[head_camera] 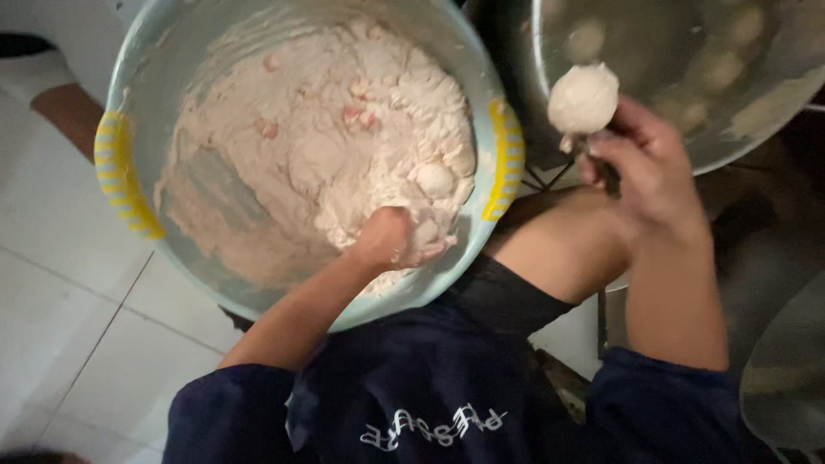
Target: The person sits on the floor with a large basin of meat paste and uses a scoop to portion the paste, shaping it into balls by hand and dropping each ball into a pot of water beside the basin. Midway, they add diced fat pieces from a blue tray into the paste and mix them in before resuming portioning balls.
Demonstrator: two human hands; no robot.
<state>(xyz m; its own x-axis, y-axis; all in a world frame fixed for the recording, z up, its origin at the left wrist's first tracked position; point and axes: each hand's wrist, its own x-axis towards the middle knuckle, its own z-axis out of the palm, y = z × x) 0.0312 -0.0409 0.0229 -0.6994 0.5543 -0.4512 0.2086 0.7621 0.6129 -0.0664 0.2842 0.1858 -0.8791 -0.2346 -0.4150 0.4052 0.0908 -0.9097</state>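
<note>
pale lumpy paste (326, 137) filling round light-blue basin (481, 77) | left hand (391, 241) squeezing paste, fingers curled shut | right hand (649, 167) gripping spoon, smooth white paste ball (583, 99) sitting above it over steel bowl (687, 51)

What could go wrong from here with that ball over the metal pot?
1. The dough ball sits on a spoon in the right hand near the metal pot rim; a tilt could drop it outside.
2. The left hand presses in paste near the blue bowl edge; the bowl might tip.
</note>
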